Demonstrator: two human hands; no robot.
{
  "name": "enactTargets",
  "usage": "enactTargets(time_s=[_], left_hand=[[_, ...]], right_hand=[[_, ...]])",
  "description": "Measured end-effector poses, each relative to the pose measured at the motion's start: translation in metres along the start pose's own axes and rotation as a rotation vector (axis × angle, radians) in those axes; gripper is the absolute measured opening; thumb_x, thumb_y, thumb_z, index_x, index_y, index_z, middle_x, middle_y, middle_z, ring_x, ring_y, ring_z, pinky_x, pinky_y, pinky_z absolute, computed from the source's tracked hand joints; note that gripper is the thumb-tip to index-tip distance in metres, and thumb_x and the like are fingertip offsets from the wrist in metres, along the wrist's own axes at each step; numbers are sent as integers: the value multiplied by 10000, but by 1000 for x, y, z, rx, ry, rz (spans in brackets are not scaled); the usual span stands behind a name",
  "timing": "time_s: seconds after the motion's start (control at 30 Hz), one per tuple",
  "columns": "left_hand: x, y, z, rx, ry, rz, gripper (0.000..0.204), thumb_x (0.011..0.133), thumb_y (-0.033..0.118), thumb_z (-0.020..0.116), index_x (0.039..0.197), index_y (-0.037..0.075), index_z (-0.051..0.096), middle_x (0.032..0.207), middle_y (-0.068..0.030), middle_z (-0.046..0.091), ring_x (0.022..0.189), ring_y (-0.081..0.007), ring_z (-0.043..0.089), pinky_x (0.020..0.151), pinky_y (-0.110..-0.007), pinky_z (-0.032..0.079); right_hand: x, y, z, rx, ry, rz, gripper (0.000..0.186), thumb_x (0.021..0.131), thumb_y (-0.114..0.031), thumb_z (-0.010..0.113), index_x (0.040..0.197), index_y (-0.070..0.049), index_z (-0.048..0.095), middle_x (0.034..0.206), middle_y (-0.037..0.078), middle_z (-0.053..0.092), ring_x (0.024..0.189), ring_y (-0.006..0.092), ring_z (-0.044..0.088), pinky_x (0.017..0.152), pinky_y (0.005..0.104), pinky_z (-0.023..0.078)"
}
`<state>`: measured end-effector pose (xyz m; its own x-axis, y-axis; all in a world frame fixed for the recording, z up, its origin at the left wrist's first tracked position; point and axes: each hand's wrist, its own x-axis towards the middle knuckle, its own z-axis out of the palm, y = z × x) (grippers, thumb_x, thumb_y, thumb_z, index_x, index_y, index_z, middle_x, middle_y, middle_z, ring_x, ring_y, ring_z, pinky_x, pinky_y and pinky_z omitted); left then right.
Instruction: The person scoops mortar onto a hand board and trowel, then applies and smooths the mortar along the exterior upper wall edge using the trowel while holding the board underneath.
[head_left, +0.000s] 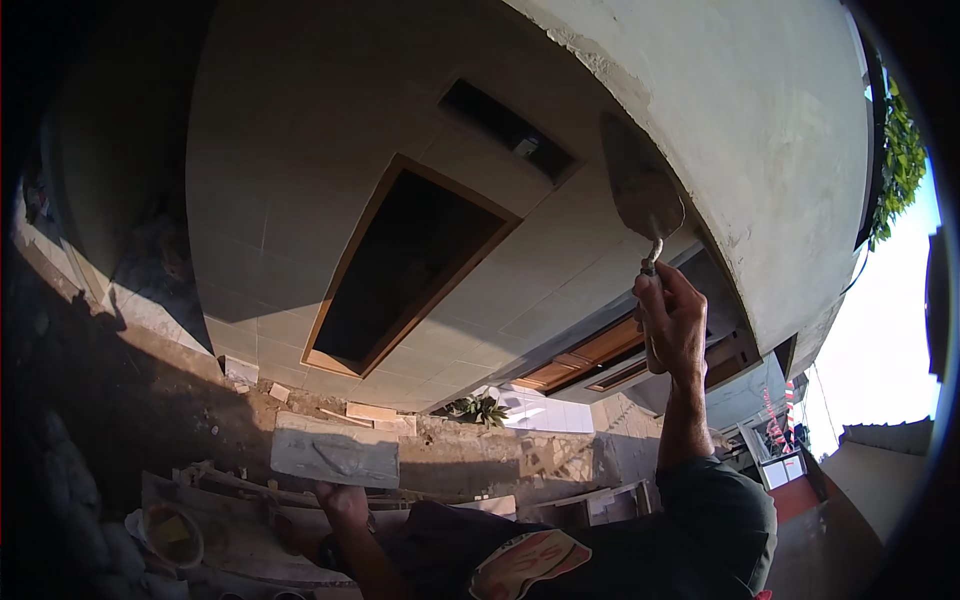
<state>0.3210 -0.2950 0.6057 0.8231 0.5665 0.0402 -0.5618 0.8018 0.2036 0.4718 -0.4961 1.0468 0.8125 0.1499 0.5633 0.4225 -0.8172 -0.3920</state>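
My right hand (673, 318) is raised high, its fingers wrapped round the handle of a pointing trowel (640, 185). The trowel's broad blade points up, right beside the rough lower edge of a grey plastered wall face (740, 130); whether it touches there I cannot tell. Low on the left, my left hand (345, 505) is closed at the near edge of a rectangular mortar board (310, 445), keeping it roughly level. A small smear of wet grey mortar lies on the board. The board hides part of the left hand's fingers.
Beyond the trowel stands a wall with a wood-framed opening (395, 270) and a small vent slot (510, 130). Wooden planks (240, 525) lie below me, near a round bucket (170, 535). A green plant (478, 408) grows at the wall's foot. Bright sunlight falls from the right.
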Motion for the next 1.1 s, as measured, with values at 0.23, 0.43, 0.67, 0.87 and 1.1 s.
enactTargets(time_s=[0.23, 0.43, 0.67, 0.87, 1.1], left_hand=[[73, -9, 124, 100, -202, -136, 692, 736, -1, 611, 1394, 14, 397, 1348, -86, 491, 1273, -235, 464, 1104, -418, 350], [135, -53, 284, -68, -540, -126, 627, 753, -123, 494, 1358, 24, 417, 1297, -85, 506, 1209, -198, 500, 1049, -365, 403], [154, -80, 381, -61, -555, -119, 532, 779, -129, 516, 1262, 88, 461, 1168, -73, 551, 1053, -186, 576, 865, -355, 510], [162, -85, 398, -84, -620, -77, 541, 774, -151, 483, 1263, 78, 455, 1189, -75, 553, 1060, -180, 582, 872, -349, 519], [156, -84, 415, -99, -587, -29, 508, 785, -146, 469, 1256, 45, 454, 1171, -98, 565, 1022, -195, 607, 848, -328, 531]], right_hand=[[-25, 23, -57, -182, -199, -221, 330, 888, -188, 679, 1117, 43, 622, 785, 98, 638, 658, 162, 586, 630, 313, 477], [11, -3, -114, -142, -171, -292, 339, 939, -201, 625, 1182, 34, 605, 806, 98, 620, 640, 148, 569, 615, 298, 475], [50, -33, -131, -232, -305, -464, 339, 972, -253, 576, 1130, 45, 612, 796, 161, 638, 676, 252, 625, 655, 371, 498], [73, -42, -118, -365, -438, -550, 350, 974, -248, 556, 1127, 61, 613, 888, 205, 674, 733, 281, 650, 691, 402, 513], [85, -48, -125, -355, -486, -523, 302, 973, -218, 528, 988, 55, 658, 751, 192, 657, 605, 246, 615, 618, 378, 502]])
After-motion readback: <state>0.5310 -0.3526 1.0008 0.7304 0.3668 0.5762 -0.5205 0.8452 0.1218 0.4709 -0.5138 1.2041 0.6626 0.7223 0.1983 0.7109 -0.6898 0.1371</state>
